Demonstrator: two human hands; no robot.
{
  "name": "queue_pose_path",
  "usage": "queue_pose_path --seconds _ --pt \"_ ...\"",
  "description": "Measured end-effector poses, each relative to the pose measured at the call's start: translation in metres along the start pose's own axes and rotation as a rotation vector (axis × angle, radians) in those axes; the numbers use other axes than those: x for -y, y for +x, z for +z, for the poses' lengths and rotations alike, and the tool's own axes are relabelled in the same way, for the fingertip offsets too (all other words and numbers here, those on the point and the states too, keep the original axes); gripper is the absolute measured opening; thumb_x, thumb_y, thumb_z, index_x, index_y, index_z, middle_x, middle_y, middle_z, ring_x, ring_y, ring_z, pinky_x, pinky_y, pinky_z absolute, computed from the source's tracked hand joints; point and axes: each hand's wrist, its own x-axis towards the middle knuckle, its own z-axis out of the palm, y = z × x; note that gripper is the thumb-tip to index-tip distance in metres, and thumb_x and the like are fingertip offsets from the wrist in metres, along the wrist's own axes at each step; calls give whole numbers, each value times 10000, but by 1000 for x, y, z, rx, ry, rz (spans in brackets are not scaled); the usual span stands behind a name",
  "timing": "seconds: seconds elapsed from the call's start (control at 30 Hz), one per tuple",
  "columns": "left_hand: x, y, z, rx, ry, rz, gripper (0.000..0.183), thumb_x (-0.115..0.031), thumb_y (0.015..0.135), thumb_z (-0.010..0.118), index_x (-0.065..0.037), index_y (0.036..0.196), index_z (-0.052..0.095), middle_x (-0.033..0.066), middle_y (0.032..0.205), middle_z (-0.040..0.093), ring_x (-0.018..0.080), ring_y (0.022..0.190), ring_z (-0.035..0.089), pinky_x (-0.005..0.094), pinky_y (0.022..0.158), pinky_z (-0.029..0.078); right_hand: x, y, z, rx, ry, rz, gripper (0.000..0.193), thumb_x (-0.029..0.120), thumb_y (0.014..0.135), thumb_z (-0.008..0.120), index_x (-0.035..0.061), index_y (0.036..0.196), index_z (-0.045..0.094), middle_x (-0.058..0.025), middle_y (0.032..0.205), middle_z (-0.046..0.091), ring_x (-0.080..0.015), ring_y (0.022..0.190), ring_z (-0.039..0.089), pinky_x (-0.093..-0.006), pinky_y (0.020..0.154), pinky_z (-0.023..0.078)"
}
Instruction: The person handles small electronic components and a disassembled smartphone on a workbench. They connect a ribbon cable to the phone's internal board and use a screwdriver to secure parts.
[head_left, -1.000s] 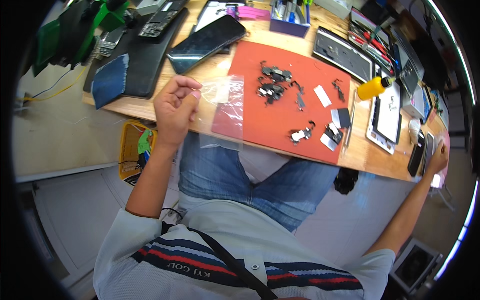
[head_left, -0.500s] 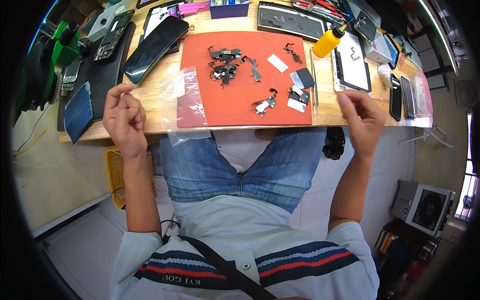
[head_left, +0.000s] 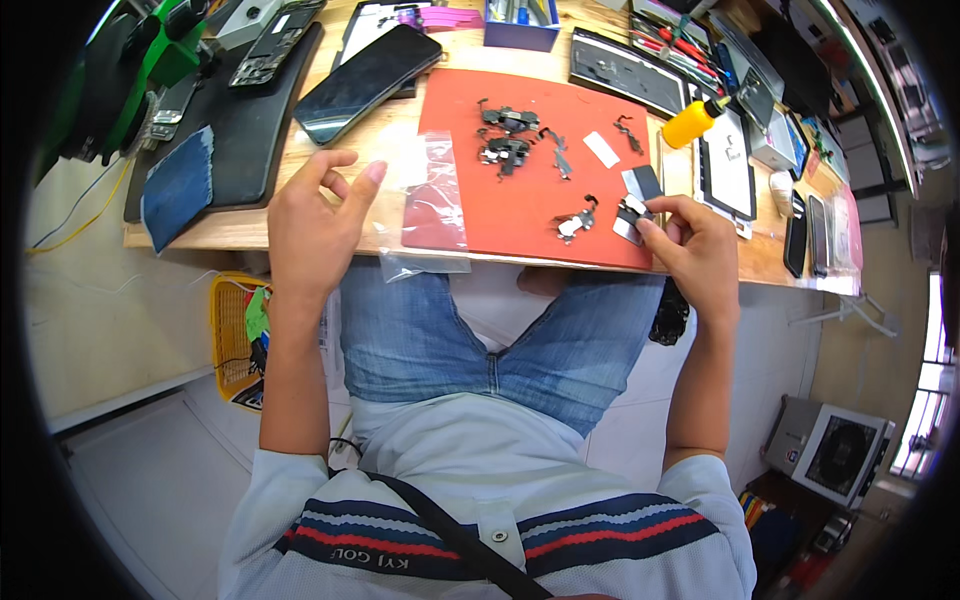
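Observation:
My right hand (head_left: 697,252) reaches over the right edge of an orange work mat (head_left: 520,222). Its thumb and forefinger close in a pinch on a small black-and-white phone part (head_left: 630,214), partly hidden by the fingertips. A dark square piece (head_left: 643,181) lies just beyond it. To the left of these is another small phone part (head_left: 575,224) with a white patch. My left hand (head_left: 318,225) holds nothing, its thumb and fingers apart, near a clear plastic bag (head_left: 435,200) that overlaps the mat's left edge.
Black phone modules (head_left: 507,151), flex pieces (head_left: 558,155) and a white card (head_left: 602,150) lie on the mat. A dark phone (head_left: 368,84) rests beyond my left hand. Right of the mat, a yellow bottle (head_left: 690,125) stands near a white-and-black panel (head_left: 722,170).
My right hand has moved left onto the mat, down to the small phone part. My left hand's curled fingers have spread as it moved right. The whole view has shifted.

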Motion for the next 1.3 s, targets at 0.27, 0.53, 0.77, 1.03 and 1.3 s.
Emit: queue_pose_path --seconds 0.27,0.53,0.77,1.03,1.3 --pt "-7 13 14 95 284 118 498 -492 777 796 -34 900 645 108 771 626 294 770 640 412 701 498 8 26 -6 -100 33 -37 180 138 802 765 40 943 714 16 547 474 -75 496 427 -275 501 355" --pt "13 30 17 405 -897 -26 172 -79 881 683 -10 1027 623 51 886 690 79 751 633 229 703 512 45 57 20 23 85 -241 187 181 822 769 49 947 728 6 569 490 -99 519 474 -288 518 386" --pt "23 40 22 507 -931 -39 242 -151 871 698 23 1039 674 62 803 709 66 598 638 192 426 479 75 82 51 154 -71 -456 470 252 751 829 64 1155 680 -64 1025 612 -180 774 590 -347 723 489" --pt "12 44 13 785 -771 -90 262 -182 809 827 -4 971 724 47 809 723 54 647 650 182 484 478 88 97 55 315 -140 -329 688 290 709 857 15 1290 609 -150 1192 618 -286 1094 620 -380 936 500" --pt "5 42 15 765 -963 -160 354 -38 689 896 -63 748 547 56 730 655 83 636 620 242 574 505 95 110 54 433 -63 -329 481 205 698 836 29 1109 659 -142 1061 680 -283 1016 645 -389 882 509"
